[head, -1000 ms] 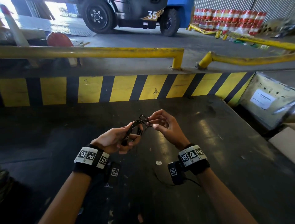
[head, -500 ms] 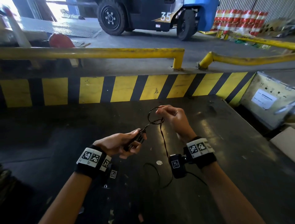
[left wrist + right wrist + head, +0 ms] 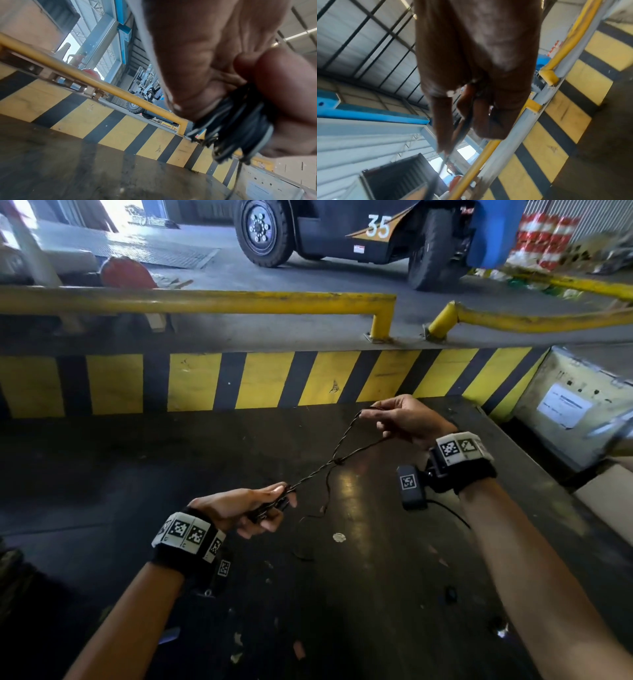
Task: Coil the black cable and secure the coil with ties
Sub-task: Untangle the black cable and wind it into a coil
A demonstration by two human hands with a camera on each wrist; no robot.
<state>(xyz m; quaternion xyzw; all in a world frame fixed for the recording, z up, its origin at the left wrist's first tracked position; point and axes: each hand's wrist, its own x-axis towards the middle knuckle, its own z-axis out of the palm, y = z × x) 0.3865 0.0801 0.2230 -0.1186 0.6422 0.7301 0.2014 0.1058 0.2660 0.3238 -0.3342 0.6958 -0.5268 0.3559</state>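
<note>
A thin black cable [image 3: 317, 470] stretches taut between my two hands above a dark metal table [image 3: 102, 474]. My left hand [image 3: 246, 506] grips a small bundle of coiled cable [image 3: 235, 129], fingers curled round it. My right hand [image 3: 399, 416], higher and further right, pinches a loop of the cable [image 3: 467, 121] between thumb and fingers. A small knot sits on the cable midway between the hands, and a loose strand hangs from it down to the table. I see no ties.
A yellow and black striped barrier [image 3: 260, 381] with a yellow rail [image 3: 205, 302] borders the table's far side. A forklift marked 35 [image 3: 370, 231] stands beyond. A grey metal box [image 3: 575, 405] sits at the right. Small scraps [image 3: 339, 537] lie on the table.
My right hand has moved up and to the right, away from the left, pulling the cable loop out into a taut line. The left hand has stayed low with the coil.
</note>
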